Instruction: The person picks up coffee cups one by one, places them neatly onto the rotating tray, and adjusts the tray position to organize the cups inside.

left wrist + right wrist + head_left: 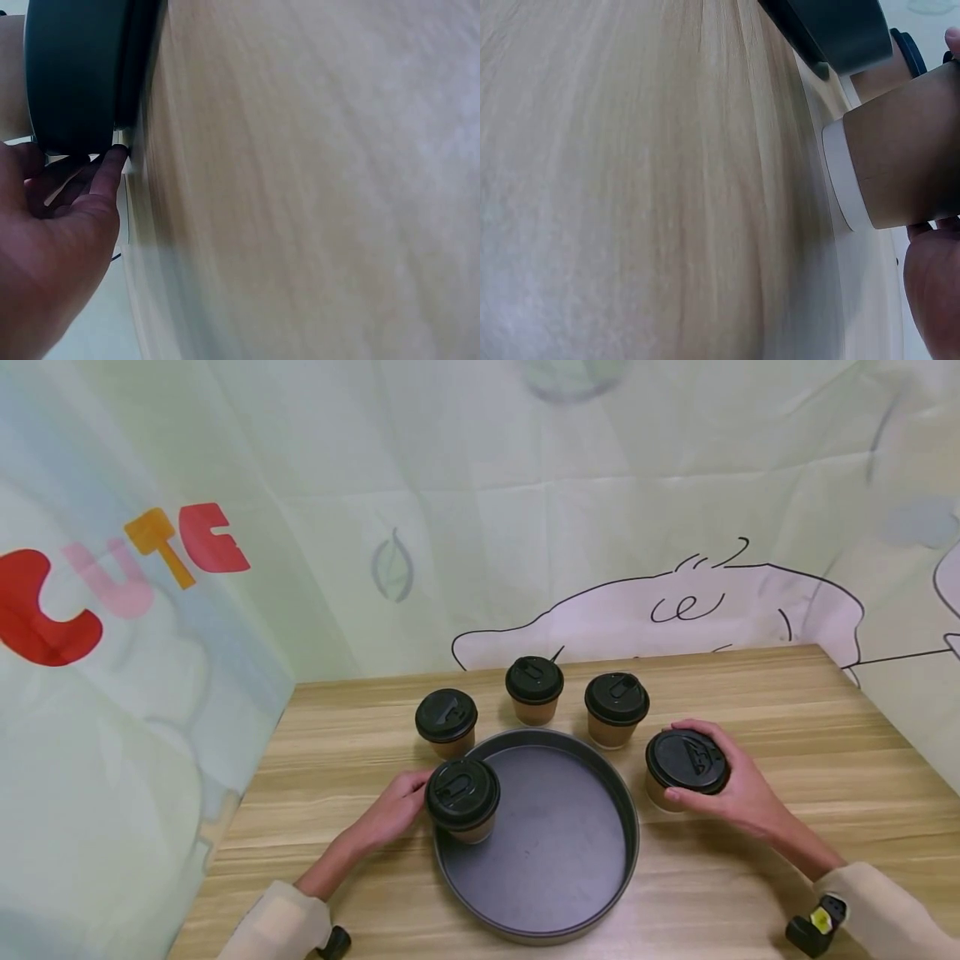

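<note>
A round dark baking pan (555, 860) lies on the wooden table. My left hand (393, 814) grips its left side at the rim; in the left wrist view, its curved fingers (105, 180) touch the outer wall. Standing inside the pan at that side, a brown paper cup with a black lid (462, 797) hides my left fingertips in the head view. Right of the pan, my right hand (738, 785) holds another lidded paper cup (686, 764), thumb in front and fingers behind. The right wrist view shows this cup's brown wall (907, 150) and pale base band.
Behind the pan stand three more lidded paper cups: one at the left (446, 720), one in the middle (534, 687) and one at the right (617, 706). A printed cloth backdrop (330, 485) rises behind the table (810, 727).
</note>
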The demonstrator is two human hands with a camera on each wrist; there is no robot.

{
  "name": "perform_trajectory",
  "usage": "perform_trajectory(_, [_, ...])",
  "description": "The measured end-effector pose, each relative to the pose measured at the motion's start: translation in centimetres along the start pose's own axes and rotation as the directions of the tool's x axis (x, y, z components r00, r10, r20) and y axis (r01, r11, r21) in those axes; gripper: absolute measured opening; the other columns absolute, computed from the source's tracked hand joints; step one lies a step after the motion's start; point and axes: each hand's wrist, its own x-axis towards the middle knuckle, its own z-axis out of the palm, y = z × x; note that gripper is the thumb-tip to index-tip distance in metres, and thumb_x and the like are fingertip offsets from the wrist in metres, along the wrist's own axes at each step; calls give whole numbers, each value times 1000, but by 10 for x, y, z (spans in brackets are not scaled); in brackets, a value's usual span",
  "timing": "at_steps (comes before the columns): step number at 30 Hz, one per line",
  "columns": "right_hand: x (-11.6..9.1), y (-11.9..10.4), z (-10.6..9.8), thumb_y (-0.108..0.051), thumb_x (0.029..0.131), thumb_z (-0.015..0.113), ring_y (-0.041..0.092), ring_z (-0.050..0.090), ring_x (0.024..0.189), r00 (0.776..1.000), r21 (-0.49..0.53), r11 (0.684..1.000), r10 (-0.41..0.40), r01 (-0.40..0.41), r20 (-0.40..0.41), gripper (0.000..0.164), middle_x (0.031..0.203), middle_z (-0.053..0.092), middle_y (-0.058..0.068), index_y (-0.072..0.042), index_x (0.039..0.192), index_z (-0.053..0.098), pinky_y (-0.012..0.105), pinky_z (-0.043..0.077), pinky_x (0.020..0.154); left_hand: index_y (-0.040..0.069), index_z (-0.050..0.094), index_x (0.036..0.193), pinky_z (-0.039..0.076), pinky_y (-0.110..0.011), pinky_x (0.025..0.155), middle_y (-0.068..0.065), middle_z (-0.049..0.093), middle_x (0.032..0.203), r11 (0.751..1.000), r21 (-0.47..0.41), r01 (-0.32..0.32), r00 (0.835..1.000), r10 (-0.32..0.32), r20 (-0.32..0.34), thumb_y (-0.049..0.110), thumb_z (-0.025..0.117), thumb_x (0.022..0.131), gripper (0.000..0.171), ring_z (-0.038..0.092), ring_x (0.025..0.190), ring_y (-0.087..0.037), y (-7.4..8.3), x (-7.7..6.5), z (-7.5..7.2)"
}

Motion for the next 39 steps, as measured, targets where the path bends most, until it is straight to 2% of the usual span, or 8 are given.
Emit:
perform_trajectory(8, [1, 0, 4, 1, 71, 90, 9, 55, 120, 999, -41, 999, 13, -15, -29, 83, 132, 62, 0, -12, 144, 53, 15, 35, 102, -4, 67, 131, 45, -29, 104, -13, 69, 127, 1000, 4, 11, 1000, -11, 0, 12, 43, 111, 35, 59, 119, -23, 0, 0, 0])
perform_trajectory(16, [4, -7, 1, 3, 72, 88, 9, 53, 121, 998, -57, 998, 14, -17, -54, 81, 133, 60, -2, -11, 144, 53, 14, 34, 101, -3, 68, 130, 46, -28, 101, -10, 70, 122, 1000, 8, 25, 1000, -25, 1, 14, 44, 111, 35, 59, 113, -21, 2, -1, 0])
perform_trajectory(26, [18, -35, -6, 12, 69, 85, 10, 54, 119, 996, -42, 997, -66, 64, -53, 85, 134, 59, 0, -4, 145, 51, 15, 38, 99, -3, 69, 129, 46, -30, 101, -11, 70, 122, 999, 31, 22, 1000, -22, -13, 14, 44, 111, 35, 59, 112, -20, 1, -1, 1])
perform_trajectory(29, [21, -47, 0, 12, 67, 86, 12, 55, 119, 995, -17, 996, -90, 90, -33, 87, 134, 60, 3, -3, 145, 51, 16, 40, 99, -3, 69, 128, 47, -30, 100, -10, 71, 120, 999, 36, 20, 1000, -19, -14, 14, 44, 111, 35, 58, 109, -18, 2, -1, 0])
perform_trajectory(34, [23, -66, 24, 14, 63, 88, 17, 57, 119, 991, 106, 987, -123, 118, 46, 92, 135, 58, 10, -3, 145, 50, 20, 44, 100, -3, 70, 128, 47, -28, 98, -10, 71, 120, 999, 28, 20, 1000, -19, -16, 15, 44, 112, 35, 58, 108, -17, 2, 0, 0])
perform_trajectory(39, [22, -77, 54, 9, 63, 90, 20, 59, 118, 969, 215, 960, -209, 178, 135, 92, 136, 56, 20, -2, 145, 49, 23, 46, 101, -3, 70, 128, 47, -28, 97, -10, 71, 119, 1000, 21, 20, 1000, -19, -15, 15, 44, 112, 35, 58, 107, -17, 0, -1, 0])
